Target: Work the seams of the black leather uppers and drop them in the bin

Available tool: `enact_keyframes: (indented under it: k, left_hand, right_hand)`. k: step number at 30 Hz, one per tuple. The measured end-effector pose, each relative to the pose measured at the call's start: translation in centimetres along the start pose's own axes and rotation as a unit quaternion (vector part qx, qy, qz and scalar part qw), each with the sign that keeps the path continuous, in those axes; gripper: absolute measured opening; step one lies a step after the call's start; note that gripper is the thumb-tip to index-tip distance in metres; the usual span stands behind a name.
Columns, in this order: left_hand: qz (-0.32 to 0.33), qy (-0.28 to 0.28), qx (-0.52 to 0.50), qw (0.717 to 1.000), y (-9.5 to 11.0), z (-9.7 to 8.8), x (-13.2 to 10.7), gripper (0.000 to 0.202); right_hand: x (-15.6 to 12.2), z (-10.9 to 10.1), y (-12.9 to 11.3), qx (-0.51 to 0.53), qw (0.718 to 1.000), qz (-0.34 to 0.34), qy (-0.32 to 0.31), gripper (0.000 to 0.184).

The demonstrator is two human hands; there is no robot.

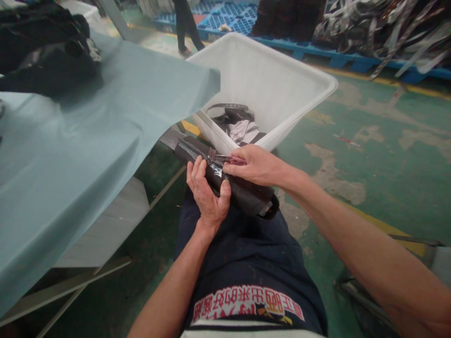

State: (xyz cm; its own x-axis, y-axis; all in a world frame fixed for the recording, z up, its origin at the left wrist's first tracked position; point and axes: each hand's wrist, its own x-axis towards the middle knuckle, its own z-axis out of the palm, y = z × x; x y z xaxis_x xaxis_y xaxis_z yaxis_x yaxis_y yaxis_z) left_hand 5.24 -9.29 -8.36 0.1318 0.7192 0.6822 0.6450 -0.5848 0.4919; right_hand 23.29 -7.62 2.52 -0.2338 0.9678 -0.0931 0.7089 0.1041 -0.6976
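Observation:
A dark brown, roll-shaped piece (246, 192) with a small white mark lies across the front of my lap, below the white bin. My left hand (208, 193) is pressed on its near side, fingers over the top and thumb beside the white mark. In my right hand (255, 164) is a slim metal tool with a reddish handle (235, 160). Its metal end points left, along the top of the roll near my left fingertips. Whether that end touches the roll, I cannot tell.
A large white bin (296, 80) holds dark and pale pieces. On the left, a table covered in blue-grey sheet (116, 117) carries a black bundle (45, 56). Behind are blue pallets (229, 19) with piled strips (380, 33), and a person's legs (186, 26).

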Motion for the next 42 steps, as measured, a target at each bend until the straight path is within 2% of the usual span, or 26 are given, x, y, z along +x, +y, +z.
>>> enact_keyframes:
  k: [5,10,16,19,23,26,29,31,34,36,39,42]
  left_hand:
    - [-0.001,0.005,-0.003,1.000,0.0,0.1,-0.1,0.066]
    - [-0.001,-0.002,-0.006,1.000,-0.1,0.1,-0.1,0.065]
    - [0.000,0.005,-0.021,1.000,-0.1,0.0,0.0,0.063]
    - [-0.010,-0.004,-0.026,1.000,0.1,-0.4,0.2,0.062]
    - [-0.042,0.012,-0.013,0.999,1.0,-1.5,0.5,0.065]
    - [-0.054,0.016,0.002,0.998,2.0,-2.3,1.0,0.043]
    - [-0.112,-0.024,-0.047,0.992,2.9,-2.8,1.4,0.013]
    - [-0.182,-0.041,-0.100,0.977,3.3,-3.0,1.5,0.009]
    - [-0.281,-0.050,-0.163,0.945,3.7,-3.2,1.8,0.015]
    - [-0.323,-0.059,-0.190,0.925,3.7,-3.3,2.3,0.020]
    - [-0.349,-0.093,-0.195,0.912,3.6,-3.3,3.4,0.029]
    - [-0.354,-0.121,-0.185,0.909,3.3,-3.4,4.4,0.037]
  right_hand:
    - [-0.3,0.5,0.3,-0.001,0.999,-0.007,0.036,0.023]
    - [-0.3,0.3,-0.2,-0.009,1.000,0.010,0.022,0.017]
    - [0.0,0.2,-1.2,-0.086,0.995,0.045,0.013,0.013]
    - [0.2,0.2,-0.9,-0.038,0.998,0.054,0.001,0.012]
    - [0.4,-0.2,0.0,0.062,0.997,0.025,-0.040,0.016]
    - [0.1,-0.2,0.2,0.054,0.998,0.014,-0.033,0.019]
    - [-0.4,0.1,-0.3,0.009,1.000,0.012,-0.010,0.021]
    - [-0.7,0.3,-0.6,-0.019,1.000,0.014,0.002,0.021]
    - [-0.7,0.2,-0.9,-0.025,0.999,0.019,-0.009,0.022]
    - [-0.5,-0.1,-1.0,-0.010,0.999,0.019,-0.029,0.021]
    - [-0.1,-0.5,-0.8,0.010,0.998,0.026,-0.057,0.018]
    - [0.3,-0.8,-0.3,0.044,0.995,0.028,-0.081,0.023]
